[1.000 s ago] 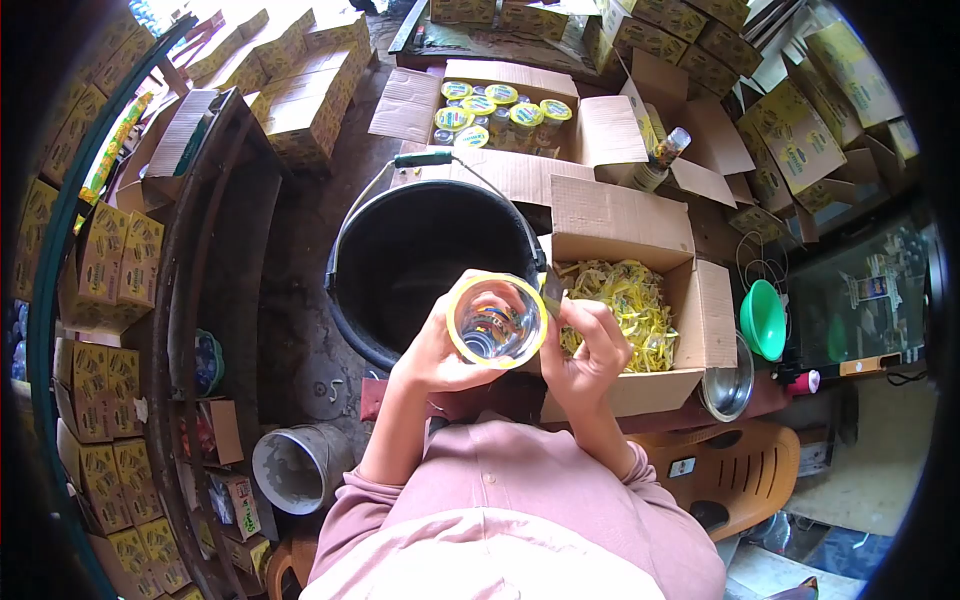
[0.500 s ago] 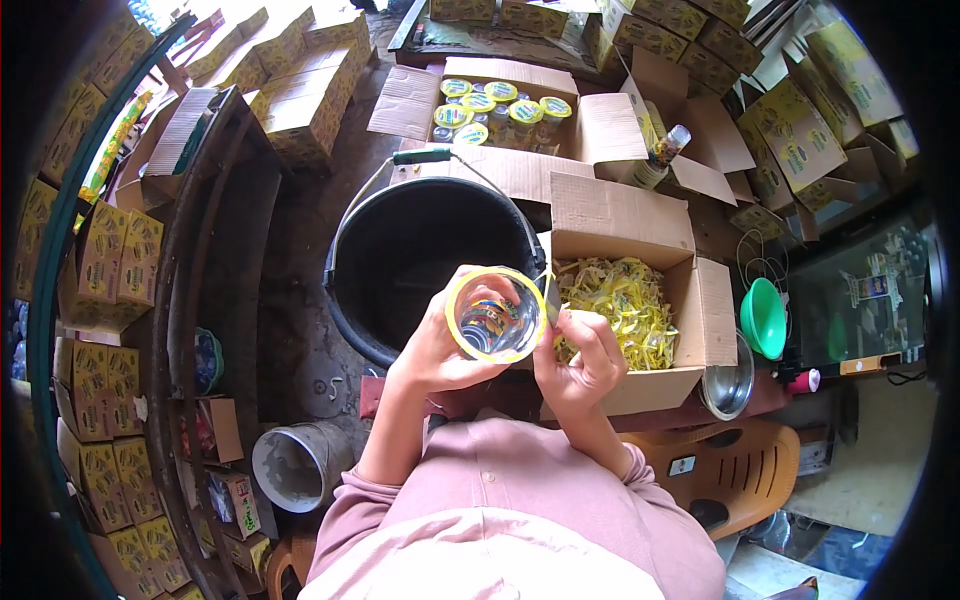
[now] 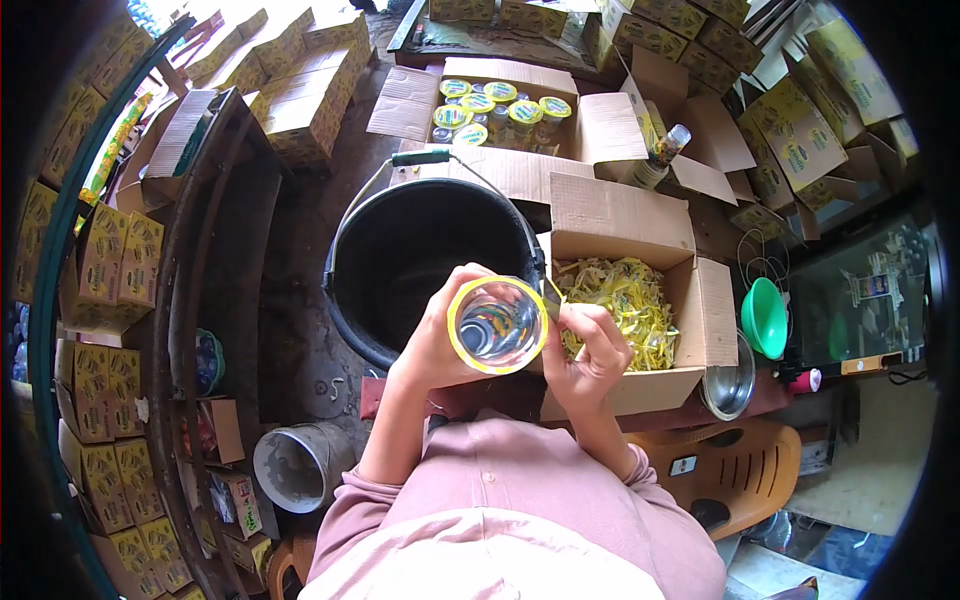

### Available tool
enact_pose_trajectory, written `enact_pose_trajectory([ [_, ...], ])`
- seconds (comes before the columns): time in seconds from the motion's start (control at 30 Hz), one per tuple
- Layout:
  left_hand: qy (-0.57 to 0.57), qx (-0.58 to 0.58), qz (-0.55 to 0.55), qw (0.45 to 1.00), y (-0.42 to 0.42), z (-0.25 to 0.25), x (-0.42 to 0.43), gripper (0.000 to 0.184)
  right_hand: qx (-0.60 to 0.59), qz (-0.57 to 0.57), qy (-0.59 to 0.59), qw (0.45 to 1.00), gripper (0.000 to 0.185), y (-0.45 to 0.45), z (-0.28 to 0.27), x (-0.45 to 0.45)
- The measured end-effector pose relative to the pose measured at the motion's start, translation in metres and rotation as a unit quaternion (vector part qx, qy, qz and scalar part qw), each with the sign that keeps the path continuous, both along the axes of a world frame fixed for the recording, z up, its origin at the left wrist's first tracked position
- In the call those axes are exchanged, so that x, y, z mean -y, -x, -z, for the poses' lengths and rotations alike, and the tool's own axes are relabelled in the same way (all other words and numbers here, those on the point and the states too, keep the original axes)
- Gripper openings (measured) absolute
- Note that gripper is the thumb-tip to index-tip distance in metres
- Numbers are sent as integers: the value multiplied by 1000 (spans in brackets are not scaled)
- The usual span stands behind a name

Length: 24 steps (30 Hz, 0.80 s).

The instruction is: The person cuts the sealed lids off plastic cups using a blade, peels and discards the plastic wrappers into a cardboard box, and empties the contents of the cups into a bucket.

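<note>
A clear plastic cup with a yellow rim is tilted so its open mouth faces me. My left hand is closed around its left side. Against the right side of the rim, my right hand pinches a thin grey blade-like piece, mostly covered by the fingers. A narrow yellow strip sticks up beside the rim there. Behind the cup stands a big black bucket. Just right of my hands, an open carton holds a heap of yellow plastic strips.
Another open carton at the back holds several yellow-lidded cups. A bottle stands beside it. To the right are a green bowl and a metal bowl. A grey bucket sits left, near a shelf.
The cup has turned and shifted slightly down in my left hand, so more of its bottom shows. My right hand has moved a little right and stays pinched near the rim.
</note>
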State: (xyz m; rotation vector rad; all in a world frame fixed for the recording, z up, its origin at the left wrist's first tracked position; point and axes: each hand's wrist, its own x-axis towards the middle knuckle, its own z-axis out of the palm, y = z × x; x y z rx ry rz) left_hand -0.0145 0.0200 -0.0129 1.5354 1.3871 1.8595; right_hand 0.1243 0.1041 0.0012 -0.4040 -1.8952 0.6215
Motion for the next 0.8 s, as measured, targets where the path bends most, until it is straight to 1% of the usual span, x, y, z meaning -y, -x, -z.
enact_pose_trajectory([
  [0.1,32,-7,-30,999,-1,-1,1,53,-3,19,-12,1000,20,0,2,2],
  [0.13,31,-2,-44,999,-4,-6,0,50,-5,26,-20,999,20,1,3,2],
  [0.27,23,14,-64,998,-11,-1,0,48,9,27,-26,999,21,0,1,7],
  [0.37,51,-20,-45,997,-8,-4,2,49,1,40,-46,998,21,2,0,6],
  [0.43,58,-5,-29,998,-10,-3,2,50,-4,53,-52,997,20,4,-2,4],
  [0.47,62,3,-21,998,-11,-3,2,50,-4,35,-36,999,20,4,-2,2],
  [0.57,35,-29,-18,999,-4,2,2,55,-1,-6,1,1000,19,1,-2,-3],
  [0.67,25,59,-9,998,-4,10,3,59,1,-17,8,1000,19,0,0,-1],
  [0.8,30,46,14,998,-3,7,4,60,0,-12,8,1000,19,-1,2,1],
])
